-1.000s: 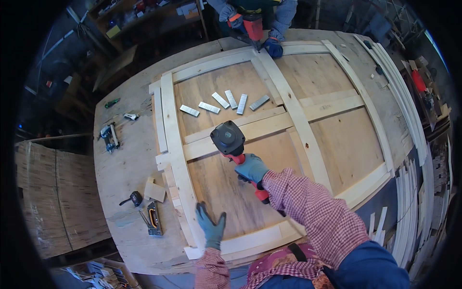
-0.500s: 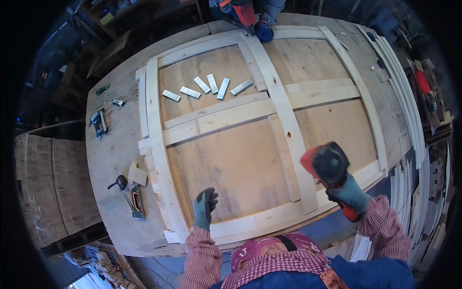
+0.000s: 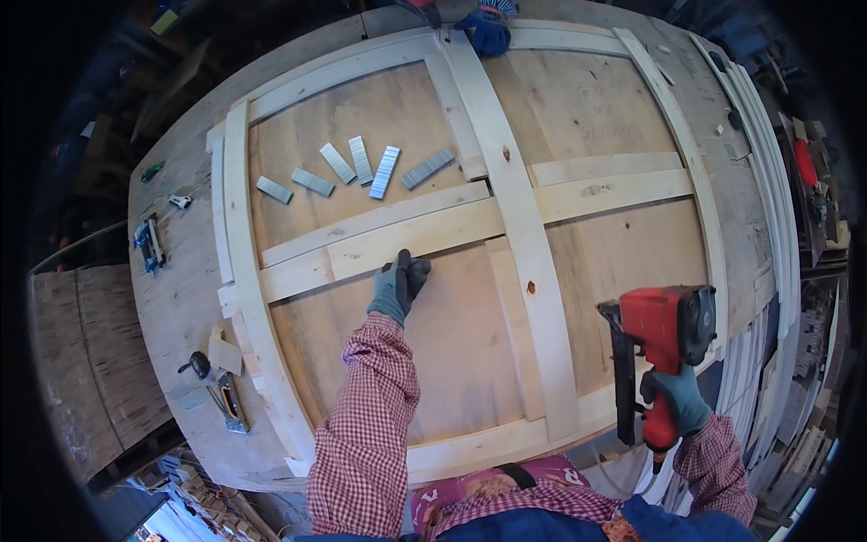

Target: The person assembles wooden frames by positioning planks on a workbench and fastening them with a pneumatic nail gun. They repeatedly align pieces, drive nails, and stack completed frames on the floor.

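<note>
My right hand (image 3: pixel 682 397), in a grey-green glove, grips the handle of a red and black pneumatic staple gun (image 3: pixel 664 325), raised over the right end of the near rail. My left hand (image 3: pixel 399 285) has its fingers curled in at the lower edge of the middle crosspiece (image 3: pixel 411 239); its palm is hidden. Beneath both lies a wooden panel framed with pale slats, with a long slat (image 3: pixel 515 199) running from far to near. Several silvery staple strips (image 3: pixel 384 172) are fanned out on the far left section of plywood (image 3: pixel 307 144).
At the far edge are another person's blue-gloved hand (image 3: pixel 488 34) and red tool (image 3: pixel 420 9). On the table's left lie a tape measure (image 3: pixel 195 364), a hand stapler (image 3: pixel 232 406) and another tool (image 3: pixel 149 244). Long white strips (image 3: pixel 772 172) line the right.
My left hand has reached forward from the near rail to the middle crosspiece. The staple gun has swung more upright, slightly rightward, in my right hand. The view has shifted.
</note>
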Demonstrator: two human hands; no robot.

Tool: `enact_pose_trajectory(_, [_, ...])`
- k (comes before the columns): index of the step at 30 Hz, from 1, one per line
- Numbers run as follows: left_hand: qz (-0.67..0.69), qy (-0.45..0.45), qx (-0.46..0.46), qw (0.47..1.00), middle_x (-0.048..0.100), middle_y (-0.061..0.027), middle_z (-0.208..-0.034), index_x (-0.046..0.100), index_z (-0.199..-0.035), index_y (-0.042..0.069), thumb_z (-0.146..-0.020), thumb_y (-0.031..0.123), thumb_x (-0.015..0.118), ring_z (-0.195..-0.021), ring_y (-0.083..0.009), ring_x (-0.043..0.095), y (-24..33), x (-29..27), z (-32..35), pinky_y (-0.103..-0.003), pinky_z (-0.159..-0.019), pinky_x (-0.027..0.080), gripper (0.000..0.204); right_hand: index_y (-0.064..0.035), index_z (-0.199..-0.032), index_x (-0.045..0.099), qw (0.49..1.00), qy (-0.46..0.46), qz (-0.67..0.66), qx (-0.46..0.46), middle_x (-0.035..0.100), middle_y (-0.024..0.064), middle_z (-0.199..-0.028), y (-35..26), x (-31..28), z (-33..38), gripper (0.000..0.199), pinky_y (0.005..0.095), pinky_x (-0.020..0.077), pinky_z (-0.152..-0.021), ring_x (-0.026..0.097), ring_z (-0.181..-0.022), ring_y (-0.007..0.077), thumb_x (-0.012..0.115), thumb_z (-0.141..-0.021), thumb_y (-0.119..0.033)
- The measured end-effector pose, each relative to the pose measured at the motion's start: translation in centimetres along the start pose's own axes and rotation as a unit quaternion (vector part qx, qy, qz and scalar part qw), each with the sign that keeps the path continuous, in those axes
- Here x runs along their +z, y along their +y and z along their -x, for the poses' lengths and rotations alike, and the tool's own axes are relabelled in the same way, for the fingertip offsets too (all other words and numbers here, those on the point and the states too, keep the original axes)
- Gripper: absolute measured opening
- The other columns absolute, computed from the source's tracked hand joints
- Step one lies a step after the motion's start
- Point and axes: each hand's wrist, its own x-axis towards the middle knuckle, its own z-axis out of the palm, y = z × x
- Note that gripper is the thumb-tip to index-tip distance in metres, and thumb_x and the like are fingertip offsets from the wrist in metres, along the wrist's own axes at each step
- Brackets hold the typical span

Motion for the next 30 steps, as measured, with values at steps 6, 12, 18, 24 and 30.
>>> enact_pose_trajectory(6, [-0.004, 0.110, 0.020, 0.994, 0.049, -0.0039, -0.059, 0.053, -0.080, 0.004, -0.095, 0.020, 0.057, -0.044, -0.0103, 0.041, 0.4, 3.6, 0.9, -0.023, -0.037, 0.027, 0.022, 0.0014, -0.078, 0.059, 0.998, -0.027, 0.016, -0.059, 0.059, 0.0079, -0.065, -6.1, 2.8, -6.1, 0.005, 0.0285, 0.0453, -0.054, 0.058, -0.056, 0.0154, 0.060, -0.077, -0.003])
enact_pose_trajectory(12, [0.040, 0.073, -0.002, 0.997, 0.048, -0.0035, -0.060, 0.048, -0.073, 0.008, -0.094, 0.020, 0.057, -0.044, -0.0103, 0.041, 1.1, 3.4, 1.1, -0.023, -0.036, 0.027, 0.026, 0.0023, -0.098, 0.055, 0.982, -0.080, 0.094, -0.146, 0.056, 0.0060, -0.067, -11.7, 6.4, -12.0, 0.022, 0.0294, 0.0455, -0.051, 0.055, -0.055, 0.0152, 0.061, -0.077, -0.001])
enact_pose_trajectory(18, [0.059, 0.044, -0.022, 0.997, 0.048, -0.0032, -0.061, 0.046, -0.073, 0.009, -0.095, 0.018, 0.056, -0.045, -0.0100, 0.040, 1.7, 3.0, 1.5, -0.023, -0.036, 0.026, 0.026, 0.0025, -0.104, 0.052, 0.971, -0.094, 0.144, -0.164, 0.056, 0.0069, -0.065, -12.8, 8.3, -14.0, 0.027, 0.0302, 0.0457, -0.047, 0.054, -0.051, 0.0167, 0.060, -0.078, -0.002])
enact_pose_trajectory(24, [0.071, 0.023, -0.026, 0.997, 0.046, -0.0025, -0.061, 0.045, -0.070, 0.011, -0.096, 0.017, 0.054, -0.045, -0.0096, 0.038, 1.2, 2.7, 0.9, -0.024, -0.037, 0.024, 0.027, 0.0024, -0.101, 0.052, 0.979, -0.104, 0.151, -0.093, 0.057, 0.0075, -0.066, -12.6, 7.9, -14.5, 0.022, 0.0308, 0.0464, -0.048, 0.056, -0.052, 0.0172, 0.060, -0.080, -0.004])
enact_pose_trajectory(30, [0.085, 0.014, -0.020, 0.996, 0.041, -0.0014, -0.060, 0.045, -0.069, 0.013, -0.095, 0.010, 0.046, -0.045, -0.0094, 0.034, 0.8, 2.5, 0.4, -0.024, -0.038, 0.021, 0.026, 0.0024, -0.092, 0.055, 0.971, -0.106, 0.192, -0.089, 0.058, 0.0078, -0.063, -13.6, 8.0, -14.5, 0.014, 0.0306, 0.0462, -0.048, 0.056, -0.051, 0.0169, 0.060, -0.081, -0.006])
